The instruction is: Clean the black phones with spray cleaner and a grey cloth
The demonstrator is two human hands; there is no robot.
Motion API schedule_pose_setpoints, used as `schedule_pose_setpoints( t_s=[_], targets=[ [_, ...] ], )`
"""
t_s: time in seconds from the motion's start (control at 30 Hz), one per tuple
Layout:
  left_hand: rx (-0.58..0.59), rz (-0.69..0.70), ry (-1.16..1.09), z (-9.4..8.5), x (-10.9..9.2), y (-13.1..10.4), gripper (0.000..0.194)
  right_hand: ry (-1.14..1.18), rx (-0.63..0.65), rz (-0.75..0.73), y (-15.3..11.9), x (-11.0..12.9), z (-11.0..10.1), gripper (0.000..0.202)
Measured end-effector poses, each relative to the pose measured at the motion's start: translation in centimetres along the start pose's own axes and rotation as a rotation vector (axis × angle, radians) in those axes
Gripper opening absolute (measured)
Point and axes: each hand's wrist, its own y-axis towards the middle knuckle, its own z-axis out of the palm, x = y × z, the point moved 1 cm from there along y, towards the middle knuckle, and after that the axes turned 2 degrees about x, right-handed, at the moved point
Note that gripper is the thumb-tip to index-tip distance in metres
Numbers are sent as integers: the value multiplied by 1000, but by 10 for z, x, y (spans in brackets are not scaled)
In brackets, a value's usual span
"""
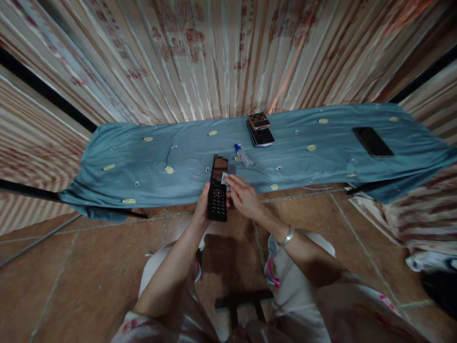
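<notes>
Two hands on one flip phone (218, 193), held open just near of the blue cloth (143, 157): left hand (204, 206) gripping the keypad half, right hand (243, 195) pinching a small wipe (224, 178) against the hinge. I'd go with light strokes and a firm grip.

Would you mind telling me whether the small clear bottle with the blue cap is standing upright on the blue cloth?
No, the small bottle lies on its side on the blue cloth, just beyond the flip phone that the left hand holds.
</notes>
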Motion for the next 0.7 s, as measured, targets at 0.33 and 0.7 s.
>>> schedule_pose_setpoints(
  t_s=[0.33,0.7],
  targets=[
    [-47,-10,35,4,-2,1,53,-68,36,-94,-5,9,-4,47],
    [-202,60,-17,-2,23,14,28,-77,25,-153,-2,21,-8,54]
  ],
)
